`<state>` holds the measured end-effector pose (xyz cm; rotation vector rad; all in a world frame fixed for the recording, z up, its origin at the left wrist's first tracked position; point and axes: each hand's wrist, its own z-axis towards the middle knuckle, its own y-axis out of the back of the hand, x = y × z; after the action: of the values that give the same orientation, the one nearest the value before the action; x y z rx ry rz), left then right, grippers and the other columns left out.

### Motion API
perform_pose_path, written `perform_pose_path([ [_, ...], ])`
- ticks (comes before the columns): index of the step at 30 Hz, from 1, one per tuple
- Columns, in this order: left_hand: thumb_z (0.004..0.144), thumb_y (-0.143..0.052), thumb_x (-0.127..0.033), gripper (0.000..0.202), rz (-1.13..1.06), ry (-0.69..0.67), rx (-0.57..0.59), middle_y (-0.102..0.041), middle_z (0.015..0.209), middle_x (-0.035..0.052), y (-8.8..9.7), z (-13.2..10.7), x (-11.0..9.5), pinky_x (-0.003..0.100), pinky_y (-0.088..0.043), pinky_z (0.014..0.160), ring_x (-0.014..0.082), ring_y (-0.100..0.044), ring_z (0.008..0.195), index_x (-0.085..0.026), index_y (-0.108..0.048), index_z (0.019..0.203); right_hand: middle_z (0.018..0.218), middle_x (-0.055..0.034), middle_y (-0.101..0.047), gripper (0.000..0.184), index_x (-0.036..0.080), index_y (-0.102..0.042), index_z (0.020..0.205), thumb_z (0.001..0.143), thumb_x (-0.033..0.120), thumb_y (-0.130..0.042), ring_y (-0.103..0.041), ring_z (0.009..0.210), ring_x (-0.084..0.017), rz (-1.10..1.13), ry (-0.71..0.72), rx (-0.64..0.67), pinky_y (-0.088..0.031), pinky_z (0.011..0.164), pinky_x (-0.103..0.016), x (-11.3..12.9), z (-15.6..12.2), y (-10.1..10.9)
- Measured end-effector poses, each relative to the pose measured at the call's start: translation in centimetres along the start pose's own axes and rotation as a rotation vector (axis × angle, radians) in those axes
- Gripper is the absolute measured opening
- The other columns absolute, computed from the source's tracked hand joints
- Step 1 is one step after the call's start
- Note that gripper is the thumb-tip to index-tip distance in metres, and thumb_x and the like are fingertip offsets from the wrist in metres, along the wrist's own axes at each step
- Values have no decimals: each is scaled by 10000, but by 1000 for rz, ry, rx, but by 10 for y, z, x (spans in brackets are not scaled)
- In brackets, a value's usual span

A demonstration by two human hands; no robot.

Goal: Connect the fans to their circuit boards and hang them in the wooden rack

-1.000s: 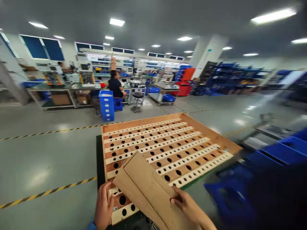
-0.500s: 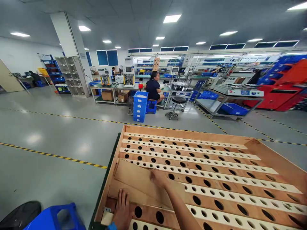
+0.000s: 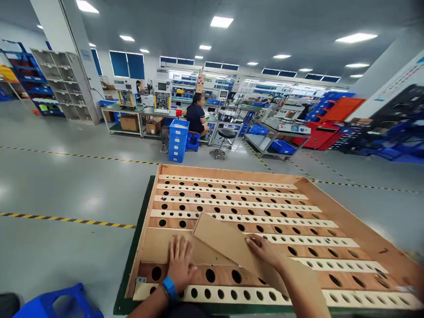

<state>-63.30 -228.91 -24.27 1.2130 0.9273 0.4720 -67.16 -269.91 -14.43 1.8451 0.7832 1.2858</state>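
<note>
My left hand (image 3: 180,263), with a blue wristband (image 3: 170,288), rests flat with fingers stretched out on a cardboard sheet (image 3: 154,247). That sheet lies in the near left part of a wooden frame (image 3: 351,221). A second cardboard sheet (image 3: 223,238) slants across the first one, its left end partly over it. My right hand (image 3: 263,251) is closed on this upper sheet near its far edge; the fingertips are partly hidden. Under the sheets run pale perforated strips (image 3: 232,217) and brown boards with larger round holes.
A blue plastic stool (image 3: 61,302) stands at the lower left. Beyond the frame are stacked blue crates (image 3: 178,141), a seated person (image 3: 195,115), a round black stool (image 3: 227,134) and a metal cart (image 3: 270,141). Yellow-black tape (image 3: 66,219) marks the floor.
My right hand has shifted right with the upper cardboard sheet, which now slants off the lower one. My left hand has moved onto the lower sheet. The view has turned right.
</note>
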Motion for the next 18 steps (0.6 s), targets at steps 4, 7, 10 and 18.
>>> perform_pose_path([
  [4,884,-492,-515,696,14,42,-3,-136,1631,25,-15,17,-6,727,4,1147,417,-64,1493,-349,-254,1517,924,-51,-695,481,252,-656,1038,868,594,-363,-635,896,-285,-45,-6,14,-491,835,-406,-28,-21,15],
  [7,883,-490,-440,669,53,32,-71,-200,1619,26,-22,17,-4,711,18,1151,404,-108,1490,-341,-270,1507,984,-44,-691,399,277,-683,1026,831,528,-442,-622,960,-296,-127,-36,-16,-481,870,-423,-50,-25,16],
  [10,880,-484,-415,641,96,17,-136,-255,1602,28,-26,14,0,703,7,1151,405,-161,1478,-333,-311,1492,1059,-81,-662,325,285,-687,1003,807,411,-460,-571,1068,-349,-225,-105,-129,-434,942,-509,-69,-21,-13],
  [18,820,-529,-382,578,254,-8,-282,-438,1509,18,-42,9,9,658,-81,1168,386,-337,1417,-375,-473,1395,1076,-102,-561,414,254,-613,1127,969,433,-276,-523,1031,-288,-223,-106,-431,-416,946,-491,-109,-22,-93],
])
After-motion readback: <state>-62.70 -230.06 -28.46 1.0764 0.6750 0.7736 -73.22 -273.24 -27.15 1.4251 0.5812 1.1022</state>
